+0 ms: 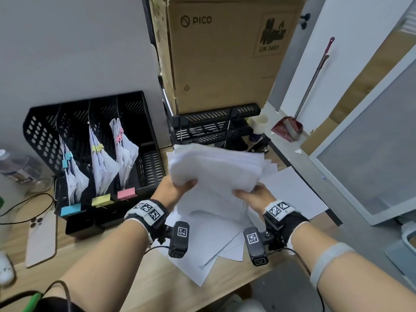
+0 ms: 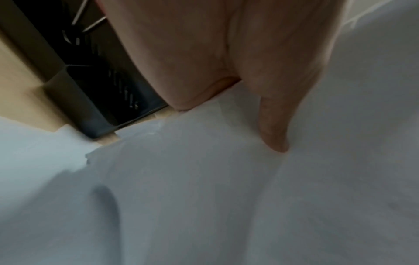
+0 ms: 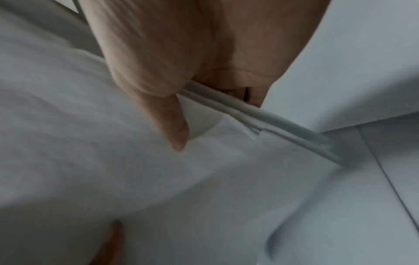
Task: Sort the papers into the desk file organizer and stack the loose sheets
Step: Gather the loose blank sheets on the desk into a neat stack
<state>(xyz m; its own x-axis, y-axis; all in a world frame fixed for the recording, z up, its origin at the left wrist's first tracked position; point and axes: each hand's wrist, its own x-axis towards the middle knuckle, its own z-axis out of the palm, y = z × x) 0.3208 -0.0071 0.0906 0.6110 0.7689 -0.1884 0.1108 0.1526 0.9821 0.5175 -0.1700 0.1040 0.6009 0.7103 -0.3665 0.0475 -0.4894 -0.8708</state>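
Observation:
A thick, uneven stack of white sheets (image 1: 216, 170) is held above the desk by both hands. My left hand (image 1: 177, 188) grips its near left edge, thumb on top. My right hand (image 1: 249, 194) grips the near right edge. In the left wrist view the thumb lies on the paper stack (image 2: 204, 179); in the right wrist view the paper stack (image 3: 158, 179) is pinched between thumb and fingers. More loose sheets (image 1: 216, 244) lie spread on the desk beneath. The black desk file organizer (image 1: 45, 136) stands at the left, with clipped paper bundles (image 1: 103, 158) in its slots.
A large cardboard box (image 1: 225, 55) sits on a black letter tray (image 1: 213, 129) behind the papers. A phone (image 1: 41, 239) lies left of the organizer's front, a plastic bottle (image 1: 15, 165) further left. The desk edge (image 1: 315, 192) runs along the right.

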